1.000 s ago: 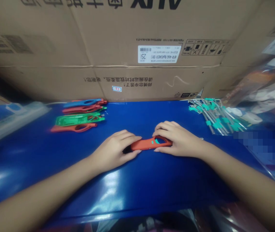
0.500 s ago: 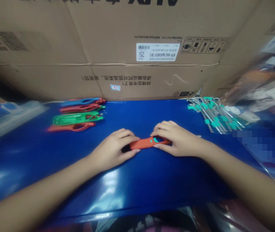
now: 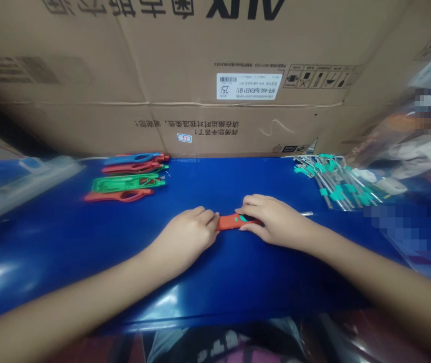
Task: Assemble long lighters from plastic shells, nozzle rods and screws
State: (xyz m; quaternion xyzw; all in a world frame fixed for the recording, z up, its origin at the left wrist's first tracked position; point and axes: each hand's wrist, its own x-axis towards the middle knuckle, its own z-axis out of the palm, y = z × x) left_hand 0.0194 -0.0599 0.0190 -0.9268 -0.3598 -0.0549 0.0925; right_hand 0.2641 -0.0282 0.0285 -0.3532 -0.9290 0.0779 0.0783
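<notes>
One orange handle (image 3: 227,222): is lying crosswise between my hands, over the blue table (image 3: 238,282).
Left hand (image 3: 193,233): I am holding it knuckles-up, fingers curling round the handle's left end.
Right hand (image 3: 270,220): I am pinching the looped end between thumb and fingers.
Coloured handles (image 3: 122,182): at least four are lying leftward.
Metal rods (image 3: 336,194): several are overlapping rightward, uncountable.
Cardboard box (image 3: 185,75): one is standing behind.

Forearms (image 3: 98,287) bare; dark garment (image 3: 276,339), white lettering (image 3: 231,340), pink patch (image 3: 251,356).
</notes>
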